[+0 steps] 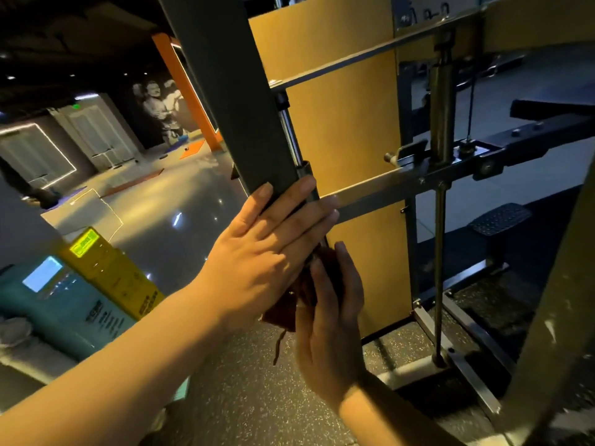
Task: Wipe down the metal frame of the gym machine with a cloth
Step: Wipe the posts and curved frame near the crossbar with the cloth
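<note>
Big dark post (225, 91) of gym machine stands tilted in front of you; you are partway down it. Your left hand (257, 252) lies flat on post, fingers spread wide, holding nothing you can see. Your right hand (328, 317) presses dark red cloth (283, 307) against post just under left hand, fingers loosely round it. Keep cloth flat, push firm, rub all sides, mind thin shiny rod (289, 136) beside post. Yellow box (109, 272) and blue-green box (64, 304) sit low left; can't tell what's inside.
</note>
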The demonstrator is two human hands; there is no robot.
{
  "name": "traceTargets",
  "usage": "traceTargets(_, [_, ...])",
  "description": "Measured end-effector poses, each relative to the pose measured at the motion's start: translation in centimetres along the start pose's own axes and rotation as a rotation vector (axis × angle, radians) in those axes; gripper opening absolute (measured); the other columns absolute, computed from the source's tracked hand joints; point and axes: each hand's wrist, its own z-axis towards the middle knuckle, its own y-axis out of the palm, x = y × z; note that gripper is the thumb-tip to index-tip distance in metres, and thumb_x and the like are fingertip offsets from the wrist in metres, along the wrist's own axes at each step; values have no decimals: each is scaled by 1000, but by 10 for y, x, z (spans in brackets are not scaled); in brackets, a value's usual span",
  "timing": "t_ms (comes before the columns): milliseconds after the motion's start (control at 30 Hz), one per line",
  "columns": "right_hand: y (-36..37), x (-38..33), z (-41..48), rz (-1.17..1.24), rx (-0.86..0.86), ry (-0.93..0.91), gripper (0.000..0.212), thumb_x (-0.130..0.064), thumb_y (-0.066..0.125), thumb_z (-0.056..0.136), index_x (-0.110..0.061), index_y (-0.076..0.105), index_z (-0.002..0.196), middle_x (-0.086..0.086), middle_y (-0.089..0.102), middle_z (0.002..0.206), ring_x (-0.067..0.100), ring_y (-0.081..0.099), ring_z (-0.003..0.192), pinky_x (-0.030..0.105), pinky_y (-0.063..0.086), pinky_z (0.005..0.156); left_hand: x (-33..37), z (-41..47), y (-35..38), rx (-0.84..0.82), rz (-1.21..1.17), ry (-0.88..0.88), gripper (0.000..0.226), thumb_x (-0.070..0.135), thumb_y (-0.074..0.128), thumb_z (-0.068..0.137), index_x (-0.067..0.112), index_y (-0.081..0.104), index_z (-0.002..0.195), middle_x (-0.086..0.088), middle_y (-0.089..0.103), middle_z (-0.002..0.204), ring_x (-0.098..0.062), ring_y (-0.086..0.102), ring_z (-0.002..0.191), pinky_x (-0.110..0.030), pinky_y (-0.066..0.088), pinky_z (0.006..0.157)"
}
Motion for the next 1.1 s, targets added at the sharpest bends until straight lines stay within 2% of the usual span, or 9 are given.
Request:
traceTargets(200, [12, 13, -57, -86, -44, 209, 49, -54, 30, 108, -35, 26, 153, -13, -7, 170, 24, 7, 158, 63, 52, 98, 1, 0, 8, 71, 15, 22, 44, 15, 38, 110, 10, 51, 152, -7, 43, 160, -32, 31, 150, -44, 1, 128])
traceTargets(367, [24, -20, -32, 106, 182, 418, 63, -62, 28, 104, -16, 44, 143, -5, 6, 169, 15, 20, 154, 29, 46, 112, -6, -1, 14, 140, 5, 79, 45, 15, 45, 107, 8, 51, 151, -9, 47, 159, -32, 30, 151, -44, 0, 128])
traceTargets(433, [33, -34, -15, 174, 319, 448, 65, -61, 35, 101, -10, 49, 139, 4, 17, 166, 16, 26, 152, 29, 42, 113, -8, -3, 16, 155, -9, 115, 46, 18, 45, 108, 8, 49, 153, -8, 45, 160, -31, 27, 153, -46, 2, 128])
traceTargets(533, [40, -35, -2, 212, 447, 437, 46, -53, 44, 102, -24, 42, 137, 4, 29, 158, 20, 34, 147, 41, 41, 114, -11, -5, 22, 192, -30, 151, 46, 20, 47, 108, 9, 49, 153, -7, 48, 159, -32, 28, 153, -48, 4, 127])
traceTargets(633, [47, -8, -31, 114, 472, 383, 38, -40, 43, 105, -33, 38, 142, -5, 33, 152, 13, 38, 142, 33, 39, 116, -13, -4, 30, 244, -40, 173, 45, 20, 48, 107, 8, 52, 151, -8, 51, 157, -35, 35, 152, -50, 5, 126])
traceTargets(700, [51, 2, -52, 177, 520, 510, 40, -33, 42, 105, -53, 34, 139, -8, 37, 150, 9, 43, 138, 32, 44, 113, -13, -3, 33, 276, -51, 201, 44, 17, 47, 107, 6, 54, 149, -9, 52, 155, -37, 38, 150, -52, 3, 125])
traceTargets(800, [59, 0, -59, 361, 663, 740, 37, -19, 43, 107, -39, 39, 138, -9, 50, 136, -6, 51, 124, 23, 49, 105, -13, -3, 34, 299, -54, 213, 44, 15, 49, 106, 5, 55, 148, -11, 52, 155, -39, 39, 149, -54, 2, 125])
traceTargets(867, [61, -12, -39, 335, 713, 759, 33, -21, 47, 106, -27, 43, 139, -8, 52, 134, -2, 52, 124, 26, 50, 106, -12, -5, 35, 292, -49, 217, 46, 17, 48, 106, 5, 52, 150, -11, 50, 157, -38, 36, 151, -54, -1, 125])
traceTargets(1100, [58, -25, -1, 119, 663, 512, 40, -41, 51, 101, -25, 49, 137, -2, 53, 137, 22, 52, 129, 52, 46, 104, -15, -6, 33, 250, -80, 250, 49, 22, 39, 107, 4, 50, 151, -10, 47, 160, -34, 30, 155, -52, 0, 127])
